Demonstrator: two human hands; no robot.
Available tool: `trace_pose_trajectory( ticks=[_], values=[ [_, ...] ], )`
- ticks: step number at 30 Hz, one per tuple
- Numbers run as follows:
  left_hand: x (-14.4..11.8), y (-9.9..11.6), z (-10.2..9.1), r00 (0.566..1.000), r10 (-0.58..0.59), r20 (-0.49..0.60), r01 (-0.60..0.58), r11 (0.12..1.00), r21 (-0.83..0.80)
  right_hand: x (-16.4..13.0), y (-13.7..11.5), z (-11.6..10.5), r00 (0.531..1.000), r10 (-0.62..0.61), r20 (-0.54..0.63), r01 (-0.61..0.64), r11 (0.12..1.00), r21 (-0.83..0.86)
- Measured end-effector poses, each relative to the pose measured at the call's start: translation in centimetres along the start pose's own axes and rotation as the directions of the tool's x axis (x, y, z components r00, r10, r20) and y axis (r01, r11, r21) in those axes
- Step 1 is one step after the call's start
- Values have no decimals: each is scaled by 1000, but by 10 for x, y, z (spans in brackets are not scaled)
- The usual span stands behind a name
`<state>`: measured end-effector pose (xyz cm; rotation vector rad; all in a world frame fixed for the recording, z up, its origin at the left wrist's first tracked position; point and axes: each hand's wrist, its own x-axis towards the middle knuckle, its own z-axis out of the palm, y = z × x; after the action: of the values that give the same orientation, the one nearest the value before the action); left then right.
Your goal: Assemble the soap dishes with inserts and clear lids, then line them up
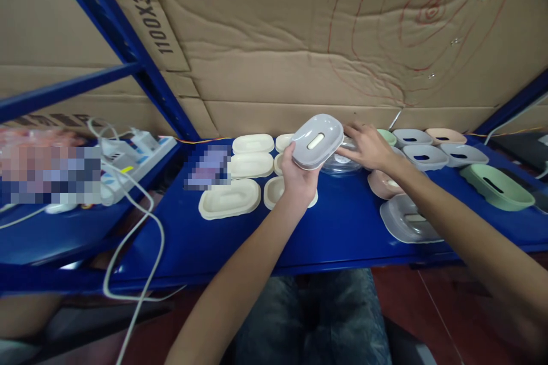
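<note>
Two hands mid-shelf, left hand (298,178) gripping grey lid (317,141)

grey lid (317,141), blue shelf (342,222), cream trays (230,199)

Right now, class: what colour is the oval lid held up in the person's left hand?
Pale grey lid, with a cream slot, in the left hand; head view.

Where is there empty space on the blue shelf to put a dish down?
Bare blue shelf lies between the cream trays and the grey tray, along the front edge. The back is crowded, where the left hand holds a grey lid.
</note>
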<state>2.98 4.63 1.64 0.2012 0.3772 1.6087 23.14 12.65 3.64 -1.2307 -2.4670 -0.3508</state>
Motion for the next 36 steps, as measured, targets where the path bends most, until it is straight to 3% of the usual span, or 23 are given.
trace_pose_trajectory(
  ticks=[23, 36],
  values=[
    [-8, 13, -3, 996, -50, 72, 45, 997, 67, -20, 15, -18, 994, 86, -73, -87, 996, -13],
    [-7, 9, -8, 995, -67, 73, 64, 997, 47, -25, 11, -11, 992, 114, -60, -118, 990, -80]
  ],
)
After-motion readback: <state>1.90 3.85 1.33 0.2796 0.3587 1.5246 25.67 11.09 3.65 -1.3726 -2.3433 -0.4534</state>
